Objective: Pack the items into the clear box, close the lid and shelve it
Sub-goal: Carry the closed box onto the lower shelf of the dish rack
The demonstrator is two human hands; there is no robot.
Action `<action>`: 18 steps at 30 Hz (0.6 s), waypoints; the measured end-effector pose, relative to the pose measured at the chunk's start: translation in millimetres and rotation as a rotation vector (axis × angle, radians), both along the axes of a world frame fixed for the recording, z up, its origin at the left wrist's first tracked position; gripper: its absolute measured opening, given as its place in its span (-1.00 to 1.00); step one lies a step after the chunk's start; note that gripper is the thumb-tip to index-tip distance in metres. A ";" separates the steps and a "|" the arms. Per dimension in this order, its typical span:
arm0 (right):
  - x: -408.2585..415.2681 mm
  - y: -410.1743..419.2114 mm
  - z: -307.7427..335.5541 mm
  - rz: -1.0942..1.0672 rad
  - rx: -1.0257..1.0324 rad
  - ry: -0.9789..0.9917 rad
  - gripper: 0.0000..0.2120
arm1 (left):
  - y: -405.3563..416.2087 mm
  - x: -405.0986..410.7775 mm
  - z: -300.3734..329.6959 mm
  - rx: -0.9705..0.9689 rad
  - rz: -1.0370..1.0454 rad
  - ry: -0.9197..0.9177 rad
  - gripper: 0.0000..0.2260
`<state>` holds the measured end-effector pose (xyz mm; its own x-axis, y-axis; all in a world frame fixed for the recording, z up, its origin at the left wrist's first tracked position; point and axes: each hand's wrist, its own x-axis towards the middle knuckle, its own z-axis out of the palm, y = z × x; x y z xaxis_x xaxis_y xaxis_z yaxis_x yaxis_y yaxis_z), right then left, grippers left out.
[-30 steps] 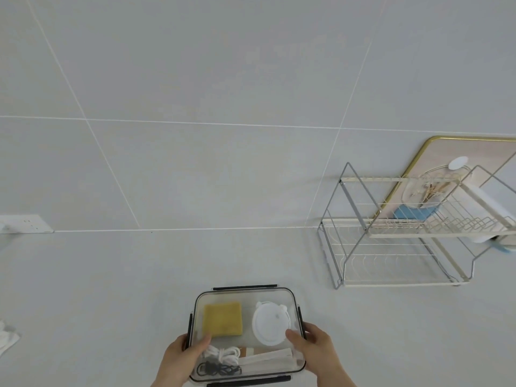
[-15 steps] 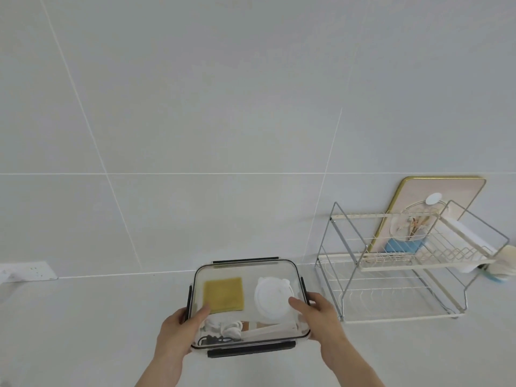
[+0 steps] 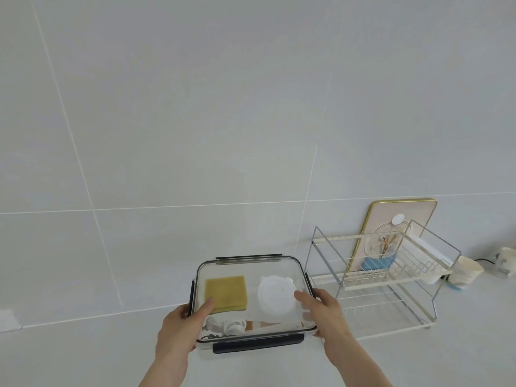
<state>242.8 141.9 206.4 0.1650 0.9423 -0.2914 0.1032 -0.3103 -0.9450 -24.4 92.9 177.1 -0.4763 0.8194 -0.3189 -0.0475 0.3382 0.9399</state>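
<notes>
The clear box (image 3: pixel 251 268) with black latches has its lid on and is held up in front of me. My left hand (image 3: pixel 181 328) grips its left side, thumb on the lid. My right hand (image 3: pixel 324 310) grips its right side, thumb across the lid. Through the lid I see a yellow sponge (image 3: pixel 226 292), a round white container (image 3: pixel 275 298), a coiled white cable (image 3: pixel 227 325) and a pale flat item at the front. The two-tier wire rack (image 3: pixel 374 277) stands just right of the box.
A gold-rimmed pink board (image 3: pixel 402 212) leans on the tiled wall behind the rack. A blue item (image 3: pixel 378 263) and a white tray (image 3: pixel 430 251) sit on the rack's upper tier. A white cup (image 3: pixel 465 272) lies right of it. A wall socket (image 3: pixel 8 319) is at far left.
The box in both hands has risen off the counter and moved a little toward the rack. My view has tilted up, so the rack sits lower in the frame.
</notes>
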 end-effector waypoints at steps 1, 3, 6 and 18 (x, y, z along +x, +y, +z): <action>3.4 -3.4 0.1 -0.015 -0.004 -0.006 -0.71 | 0.3 3.0 -0.9 -0.001 -0.013 -0.003 -0.55; 12.2 -12.3 1.1 -0.051 -0.012 -0.014 -0.73 | 1.1 11.0 -3.5 0.000 -0.042 -0.004 -0.57; 33.0 -28.4 -2.1 -0.114 -0.033 -0.034 -0.76 | 2.1 32.0 -7.5 -0.008 -0.101 -0.004 -0.54; 151.2 -74.8 -34.8 -0.309 -0.116 -0.082 -0.86 | -15.1 158.3 -35.9 -0.111 -0.291 0.130 -0.53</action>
<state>394.0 67.1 171.6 0.4646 0.8056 -0.3676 0.0620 -0.4437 -0.8940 133.9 77.8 141.3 -0.2700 0.8907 -0.3656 0.1835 0.4204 0.8886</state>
